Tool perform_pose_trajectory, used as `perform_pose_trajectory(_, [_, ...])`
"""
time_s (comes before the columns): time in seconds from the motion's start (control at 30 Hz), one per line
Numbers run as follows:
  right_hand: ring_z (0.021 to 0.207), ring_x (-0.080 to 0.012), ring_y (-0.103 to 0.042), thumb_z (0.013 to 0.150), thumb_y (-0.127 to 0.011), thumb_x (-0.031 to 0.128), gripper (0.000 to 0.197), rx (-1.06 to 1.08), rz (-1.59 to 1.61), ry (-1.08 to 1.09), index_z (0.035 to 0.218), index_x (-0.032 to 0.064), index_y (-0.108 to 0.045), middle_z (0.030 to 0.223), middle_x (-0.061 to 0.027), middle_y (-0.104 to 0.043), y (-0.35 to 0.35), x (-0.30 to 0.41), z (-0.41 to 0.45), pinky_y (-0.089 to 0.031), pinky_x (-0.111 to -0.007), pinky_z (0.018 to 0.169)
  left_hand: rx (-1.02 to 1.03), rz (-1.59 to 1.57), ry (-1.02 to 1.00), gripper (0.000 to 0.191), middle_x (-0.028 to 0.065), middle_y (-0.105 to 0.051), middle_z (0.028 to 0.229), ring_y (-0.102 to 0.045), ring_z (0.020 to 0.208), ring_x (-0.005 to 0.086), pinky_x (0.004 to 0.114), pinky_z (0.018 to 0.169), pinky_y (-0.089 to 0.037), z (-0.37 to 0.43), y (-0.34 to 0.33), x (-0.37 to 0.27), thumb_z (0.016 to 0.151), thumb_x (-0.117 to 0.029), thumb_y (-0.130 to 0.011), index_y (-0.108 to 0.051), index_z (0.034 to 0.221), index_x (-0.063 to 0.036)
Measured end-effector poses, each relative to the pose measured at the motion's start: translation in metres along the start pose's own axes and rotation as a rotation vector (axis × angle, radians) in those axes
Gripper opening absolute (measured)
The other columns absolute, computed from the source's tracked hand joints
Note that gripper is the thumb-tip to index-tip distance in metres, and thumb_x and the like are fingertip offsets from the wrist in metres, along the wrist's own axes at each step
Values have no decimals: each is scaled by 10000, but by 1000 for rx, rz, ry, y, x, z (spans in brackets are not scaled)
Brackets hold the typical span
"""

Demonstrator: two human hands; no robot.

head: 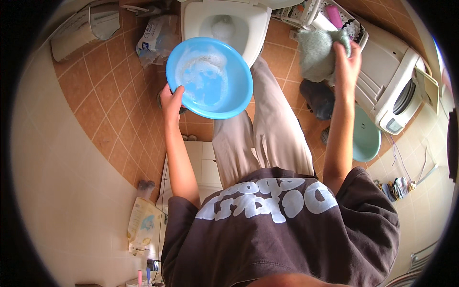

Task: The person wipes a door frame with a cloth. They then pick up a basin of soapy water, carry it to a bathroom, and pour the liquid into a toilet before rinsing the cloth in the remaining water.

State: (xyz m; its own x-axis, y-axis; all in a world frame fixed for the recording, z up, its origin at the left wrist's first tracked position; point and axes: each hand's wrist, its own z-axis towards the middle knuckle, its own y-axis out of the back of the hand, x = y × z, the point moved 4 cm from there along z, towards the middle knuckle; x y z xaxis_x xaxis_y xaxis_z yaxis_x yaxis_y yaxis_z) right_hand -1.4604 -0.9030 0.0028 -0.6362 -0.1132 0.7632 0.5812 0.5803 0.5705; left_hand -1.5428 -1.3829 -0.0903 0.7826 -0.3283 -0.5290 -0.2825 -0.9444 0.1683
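Note:
My left hand [173, 100] grips the near left rim of a round blue plastic basin [236, 82]. White suds and a little liquid lie in the basin, which is held in front of the open toilet bowl [260, 36] and overlaps its near edge. Foam also shows in the water of the bowl. Out to the right, my right hand [348, 59] is closed on a grey-green fluffy cloth [315, 53], which hangs down from my fingers beside a white storage rack. The fingertips are partly hidden by the cloth.
A white washing machine [387, 71] stands at the right, with a pale green basin [367, 140] beside it. A white rack [312, 10] holds a pink bottle [334, 16]. Dark bags [317, 98] lie on the tiled floor. Left of the toilet is a plastic package [154, 39].

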Motion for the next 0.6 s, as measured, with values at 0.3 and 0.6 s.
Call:
perform_pose_trajectory(0.3, [943,-172,-543,838,-650,236,415,159,160,-412,1147,-6,-514,1029,-95,-588,-47,-91,-61,-431,-301,866,-74,25,-108,179,-3,-616,797,-519,681,83,273,639,-437,3,-5,3,785,-73,-593,-641,911,46])
perform_pose_trajectory(0.6, [962,-152,-537,876,-621,214,380,313,292,-570,1174,25,-479,1036,-77,-572,-87,-86,-100,-434,-291,868,-133,0,-27,195,26,-643,873,-559,777,106,281,721,-453,-6,-7,10,795,-62,-605,-643,952,49])
